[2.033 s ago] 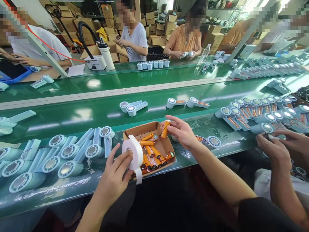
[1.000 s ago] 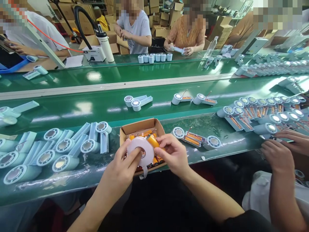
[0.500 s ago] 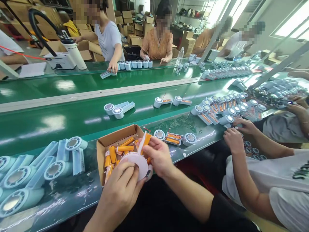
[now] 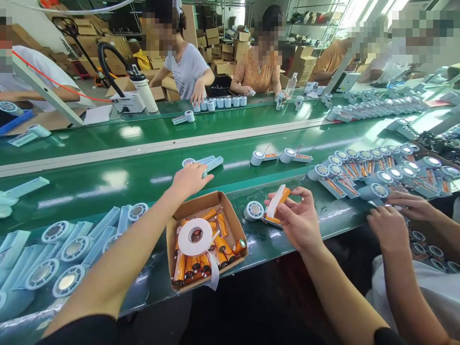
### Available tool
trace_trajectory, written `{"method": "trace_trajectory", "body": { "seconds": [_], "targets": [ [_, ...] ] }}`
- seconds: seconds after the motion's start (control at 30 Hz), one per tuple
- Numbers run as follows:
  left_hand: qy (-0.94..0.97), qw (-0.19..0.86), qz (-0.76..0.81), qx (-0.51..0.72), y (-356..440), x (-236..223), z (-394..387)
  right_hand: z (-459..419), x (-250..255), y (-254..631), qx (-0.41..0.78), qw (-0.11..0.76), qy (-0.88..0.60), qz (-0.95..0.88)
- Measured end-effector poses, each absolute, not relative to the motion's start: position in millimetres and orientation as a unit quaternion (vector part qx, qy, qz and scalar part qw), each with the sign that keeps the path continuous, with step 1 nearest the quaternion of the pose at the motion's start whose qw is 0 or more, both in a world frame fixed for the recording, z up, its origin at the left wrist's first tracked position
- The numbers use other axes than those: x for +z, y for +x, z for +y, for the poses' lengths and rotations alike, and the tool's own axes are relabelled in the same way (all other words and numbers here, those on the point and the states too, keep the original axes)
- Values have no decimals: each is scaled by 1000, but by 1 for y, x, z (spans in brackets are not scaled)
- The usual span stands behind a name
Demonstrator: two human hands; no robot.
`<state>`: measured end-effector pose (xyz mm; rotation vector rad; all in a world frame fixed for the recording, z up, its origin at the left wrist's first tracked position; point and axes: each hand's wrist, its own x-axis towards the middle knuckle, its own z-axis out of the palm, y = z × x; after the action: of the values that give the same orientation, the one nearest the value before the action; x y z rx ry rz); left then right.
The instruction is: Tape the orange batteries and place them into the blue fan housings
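My left hand [image 4: 189, 178] reaches forward over the green belt [image 4: 108, 179] and closes on a pale blue fan housing [image 4: 208, 163] lying there. My right hand [image 4: 300, 220] holds an orange battery cell [image 4: 283, 195] with a strip of white tape [image 4: 275, 201] stuck along it, just right of the cardboard box [image 4: 230, 218]. The white tape roll [image 4: 195, 236] lies on the orange battery cells [image 4: 190, 263] inside that box. Another fan housing [image 4: 254, 211] rests on the bench beside my right hand.
Several pale blue fan housings [image 4: 53, 254] lie at the left of the bench. Two part-wired units [image 4: 280, 156] sit on the belt, with many more [image 4: 377, 172] at the right. A neighbour's hands [image 4: 395, 215] work at the right. Other people sit across the belt.
My left hand let go of the tape roll, which now lies in the box, and reached out to a housing on the belt. My right hand moved right with the taped battery.
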<state>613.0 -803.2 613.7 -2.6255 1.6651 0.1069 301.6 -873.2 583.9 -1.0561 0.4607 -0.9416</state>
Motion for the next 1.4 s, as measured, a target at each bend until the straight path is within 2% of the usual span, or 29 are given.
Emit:
{"method": "trace_trajectory", "body": {
  "seconds": [0.13,0.33,0.47,0.63,0.83,1.1,1.4],
  "targets": [
    [-840,57,539,2,625,588,-854,-886,591,294,-438,705,-516,212],
    [-745,86,662,6,628,573,-854,-915,609,279,-422,632,-625,175],
    [-673,97,732,46,629,571,-854,-947,613,323,-348,612,-688,177],
    [-646,90,756,58,629,572,-856,-983,584,401,-266,589,-748,151],
    [-682,73,722,92,614,563,-868,-997,556,430,-184,399,-882,169],
    [-730,39,657,181,610,576,-900,-992,568,421,-64,220,-951,209],
    [-819,-55,538,193,577,602,-882,-989,586,434,67,63,-978,189]
  ]
}}
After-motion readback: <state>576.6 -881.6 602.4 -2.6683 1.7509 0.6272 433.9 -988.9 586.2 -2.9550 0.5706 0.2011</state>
